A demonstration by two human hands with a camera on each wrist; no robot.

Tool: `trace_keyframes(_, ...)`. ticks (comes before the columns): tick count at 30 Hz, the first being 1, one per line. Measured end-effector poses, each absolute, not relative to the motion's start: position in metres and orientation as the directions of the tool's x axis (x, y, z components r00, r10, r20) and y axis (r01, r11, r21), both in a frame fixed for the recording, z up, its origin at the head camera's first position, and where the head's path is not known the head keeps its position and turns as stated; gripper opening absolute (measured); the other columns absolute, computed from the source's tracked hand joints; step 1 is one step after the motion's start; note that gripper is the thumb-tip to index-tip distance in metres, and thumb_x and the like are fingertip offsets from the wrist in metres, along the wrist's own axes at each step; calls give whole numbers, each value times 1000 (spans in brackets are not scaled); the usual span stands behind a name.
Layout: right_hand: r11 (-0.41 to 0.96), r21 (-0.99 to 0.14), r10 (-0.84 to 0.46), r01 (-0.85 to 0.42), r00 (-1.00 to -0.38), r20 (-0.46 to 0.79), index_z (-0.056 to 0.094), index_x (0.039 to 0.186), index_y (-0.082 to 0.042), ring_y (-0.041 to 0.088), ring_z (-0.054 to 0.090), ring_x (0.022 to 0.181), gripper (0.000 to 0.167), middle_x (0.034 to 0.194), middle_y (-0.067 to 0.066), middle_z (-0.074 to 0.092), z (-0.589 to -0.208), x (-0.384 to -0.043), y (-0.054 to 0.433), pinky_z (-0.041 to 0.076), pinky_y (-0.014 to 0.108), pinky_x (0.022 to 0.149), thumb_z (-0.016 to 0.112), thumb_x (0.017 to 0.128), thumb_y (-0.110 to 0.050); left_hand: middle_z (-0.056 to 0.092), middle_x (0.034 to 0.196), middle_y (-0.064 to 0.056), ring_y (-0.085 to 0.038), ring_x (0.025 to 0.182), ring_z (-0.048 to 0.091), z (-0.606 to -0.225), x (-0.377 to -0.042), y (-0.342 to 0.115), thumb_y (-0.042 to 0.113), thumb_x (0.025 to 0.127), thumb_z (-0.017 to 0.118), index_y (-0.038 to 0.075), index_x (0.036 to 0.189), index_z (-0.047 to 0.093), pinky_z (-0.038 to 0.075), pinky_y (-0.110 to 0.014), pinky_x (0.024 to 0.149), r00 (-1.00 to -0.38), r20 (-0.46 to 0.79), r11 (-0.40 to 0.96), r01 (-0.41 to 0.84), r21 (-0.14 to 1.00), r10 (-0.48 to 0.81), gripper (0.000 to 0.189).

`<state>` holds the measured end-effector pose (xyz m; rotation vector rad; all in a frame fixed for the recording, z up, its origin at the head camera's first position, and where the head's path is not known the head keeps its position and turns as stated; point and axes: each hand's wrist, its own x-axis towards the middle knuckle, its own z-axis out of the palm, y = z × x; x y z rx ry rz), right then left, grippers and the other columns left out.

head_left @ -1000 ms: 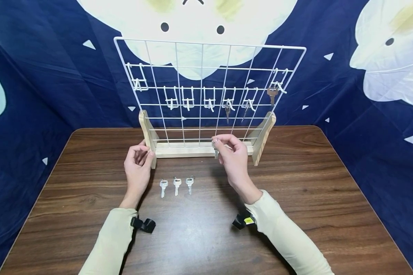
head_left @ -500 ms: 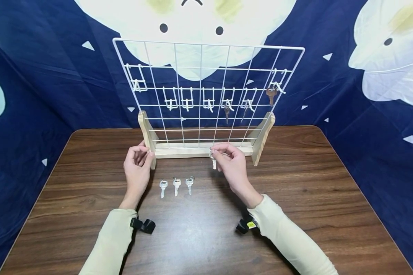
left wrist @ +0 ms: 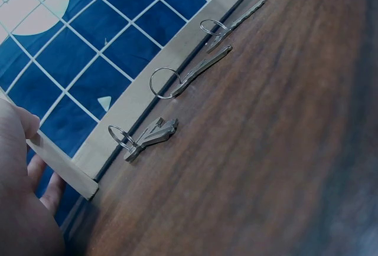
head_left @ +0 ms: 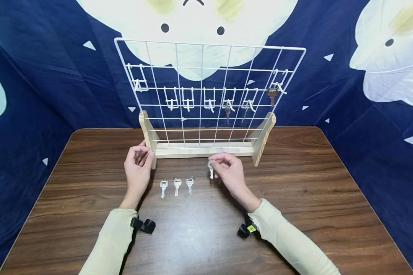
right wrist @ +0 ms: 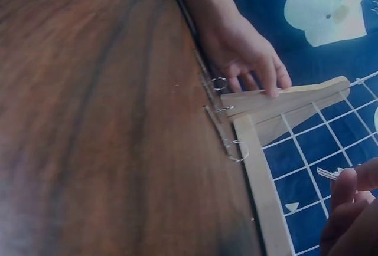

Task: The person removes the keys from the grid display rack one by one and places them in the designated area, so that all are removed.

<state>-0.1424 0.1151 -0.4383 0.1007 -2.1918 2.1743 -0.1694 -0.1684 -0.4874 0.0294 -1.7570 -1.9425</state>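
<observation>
My right hand [head_left: 230,171] pinches a silver key [head_left: 211,170] by its head, blade pointing down, just in front of the wooden base bar. In the right wrist view the same key [right wrist: 328,174] sticks out between thumb and fingers. With thumb and fingers my left hand [head_left: 137,166] holds the left wooden foot [head_left: 146,133] of a white wire grid rack [head_left: 202,68]. Three more keys lie in a row on the table between the hands: a left key [head_left: 163,188], a middle key [head_left: 177,187] and a right key [head_left: 190,185], each with a small ring.
White hooks line the grid; the left ones, such as the far-left hook [head_left: 139,82], carry nothing. Keys hang at the right: a dark key [head_left: 228,112], a thin key [head_left: 245,114] and a brownish key [head_left: 272,97]. Blue cloth surrounds the brown table [head_left: 313,191].
My right hand has come down and toward me, a little to the left, carrying the key away from the grid. My left hand stays on the wooden foot.
</observation>
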Motion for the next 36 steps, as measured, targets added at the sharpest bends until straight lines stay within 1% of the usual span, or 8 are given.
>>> trace_keyframes(2, 12, -997, -17, -74, -997, 74, 76, 108, 13, 11, 57, 55, 12, 81, -3, 73, -441, -142, 115, 44, 21, 44, 74, 97, 9, 70, 144, -9, -8, 127, 68, -488, -170, -169, -16, 99, 69, -21, 118, 55, 55, -20, 108, -867, 319, -24, 354, 935, -383, 24)
trace_keyframes(6, 28, -999, -39, -47, -998, 46, 75, 109, 12, 10, 56, 54, 13, 81, -1, 73, -447, -141, 115, 45, 21, 45, 74, 97, 8, 71, 143, -8, -8, 124, 70, -488, -170, -169, -16, 99, 70, -20, 118, 56, 56, -20, 106, -866, 319, -19, 353, 936, -384, 24)
trace_keyframes(14, 84, -996, -113, -17, -994, 8, 76, 108, 12, 8, 53, 52, 13, 77, -2, 72, -459, -144, 115, 43, 17, 48, 74, 95, 9, 71, 144, -10, -7, 123, 70, -486, -170, -168, -16, 99, 69, -20, 117, 56, 56, -19, 105, -867, 319, -16, 352, 936, -383, 23)
trace_keyframes(21, 120, -993, -152, 17, -988, -35, 76, 107, 11, 5, 53, 54, 14, 80, 3, 78, -465, -144, 116, 46, 17, 51, 71, 94, 11, 70, 145, -13, -8, 123, 70, -487, -170, -168, -16, 99, 69, -18, 116, 57, 56, -20, 105, -868, 312, -19, 346, 938, -387, 21)
trace_keyframes(24, 137, -990, -173, 18, -984, -42, 77, 106, 9, 5, 53, 54, 14, 82, 5, 79, -470, -145, 115, 48, 18, 52, 71, 94, 10, 69, 145, -14, -8, 123, 69, -487, -170, -168, -17, 99, 69, -18, 116, 57, 56, -20, 106, -869, 311, -16, 344, 939, -386, 21)
trace_keyframes(28, 181, -983, -183, 6, -982, -40, 78, 104, 5, 6, 53, 53, 10, 83, 5, 80, -473, -145, 116, 48, 18, 51, 75, 95, 7, 69, 145, -14, -8, 124, 69, -487, -169, -168, -16, 99, 69, -18, 116, 57, 56, -20, 106, -869, 312, -17, 344, 939, -384, 21)
trace_keyframes(32, 249, -968, -201, -22, -979, -29, 80, 99, -1, 7, 54, 50, 5, 82, 8, 81, -475, -145, 116, 45, 18, 48, 79, 95, 2, 69, 145, -12, -8, 124, 69, -487, -169, -168, -16, 99, 69, -19, 117, 57, 55, -20, 107, -869, 312, -24, 347, 937, -383, 22)
trace_keyframes(36, 281, -958, -219, -56, -976, -7, 80, 97, -4, 8, 54, 48, 5, 79, 10, 80, -476, -145, 116, 42, 19, 46, 81, 96, 1, 69, 146, -13, -9, 124, 69, -487, -169, -168, -17, 99, 69, -19, 118, 56, 55, -20, 107, -871, 310, -27, 346, 938, -381, 23)
